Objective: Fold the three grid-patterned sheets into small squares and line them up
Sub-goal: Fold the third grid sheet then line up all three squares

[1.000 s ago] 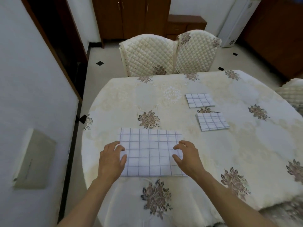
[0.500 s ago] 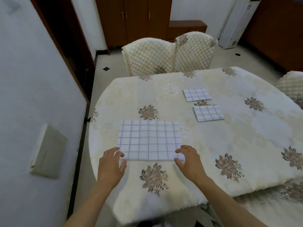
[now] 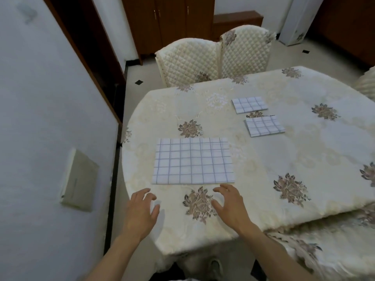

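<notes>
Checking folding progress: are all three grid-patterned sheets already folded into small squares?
No: the far small square and the near small square are folded, but the large sheet lies as a wide rectangle.

White wall (image 3: 40, 118) on the left w/ a beige box (image 3: 79, 179) fixed on it; two quilted cream chairs (image 3: 188, 61) behind the floral-clothed table (image 3: 304, 159); dark wood cupboards (image 3: 170, 19) at back, pale tiled floor (image 3: 142, 72)
</notes>
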A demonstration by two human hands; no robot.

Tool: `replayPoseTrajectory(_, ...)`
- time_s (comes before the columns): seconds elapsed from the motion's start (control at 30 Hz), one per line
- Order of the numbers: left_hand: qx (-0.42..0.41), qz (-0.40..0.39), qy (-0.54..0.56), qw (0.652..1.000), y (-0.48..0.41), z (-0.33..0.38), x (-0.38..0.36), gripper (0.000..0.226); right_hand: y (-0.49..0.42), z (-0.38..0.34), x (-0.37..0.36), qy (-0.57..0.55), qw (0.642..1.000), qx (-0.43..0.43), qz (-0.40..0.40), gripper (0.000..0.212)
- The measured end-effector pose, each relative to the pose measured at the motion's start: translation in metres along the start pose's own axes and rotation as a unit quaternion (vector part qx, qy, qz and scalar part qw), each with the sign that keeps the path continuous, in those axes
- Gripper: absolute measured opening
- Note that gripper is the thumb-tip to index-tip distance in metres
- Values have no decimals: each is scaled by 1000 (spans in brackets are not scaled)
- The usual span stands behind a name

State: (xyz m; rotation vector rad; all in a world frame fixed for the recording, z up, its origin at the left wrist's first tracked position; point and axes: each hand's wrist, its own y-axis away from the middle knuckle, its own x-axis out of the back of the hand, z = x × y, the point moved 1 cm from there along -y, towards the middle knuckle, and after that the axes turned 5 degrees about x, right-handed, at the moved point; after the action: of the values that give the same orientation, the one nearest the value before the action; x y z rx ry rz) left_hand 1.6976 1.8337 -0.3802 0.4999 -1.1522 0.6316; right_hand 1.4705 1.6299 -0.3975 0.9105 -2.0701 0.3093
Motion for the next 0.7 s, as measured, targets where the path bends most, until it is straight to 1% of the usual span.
replayPoseTrajectory(0.17, -20, -30, 7, 999, -28, -6, -2, 29, -16, -9, -4, 22, 999, -32, 18, 43)
replayPoseTrajectory(0.27, -45, -47, 13, 998, -52, -24, -2, 34, -25, -26, -14, 32, 997, -70, 29, 48)
replayPoseTrajectory(0.37, -70, -37, 30, 996, -80, -42, -1, 43, -30, -44, -30, 35, 994, -96, 35, 51)
replayPoseTrajectory(0.5, -98, -51, 34, 993, -103, -54, -3, 59, -29, -59, -43, 50, 989, -136, 21, 56)
replayPoseTrajectory(0.6, -124, -66, 32, 990, -114, -57, -5, 58, -30, -67, -47, 69, 987, -148, 12, 60)
replayPoseTrajectory(0.7, -142, -75, 37, 986, -122, -53, -8, 49, -35, -66, -50, 79, 984, -161, -2, 63)
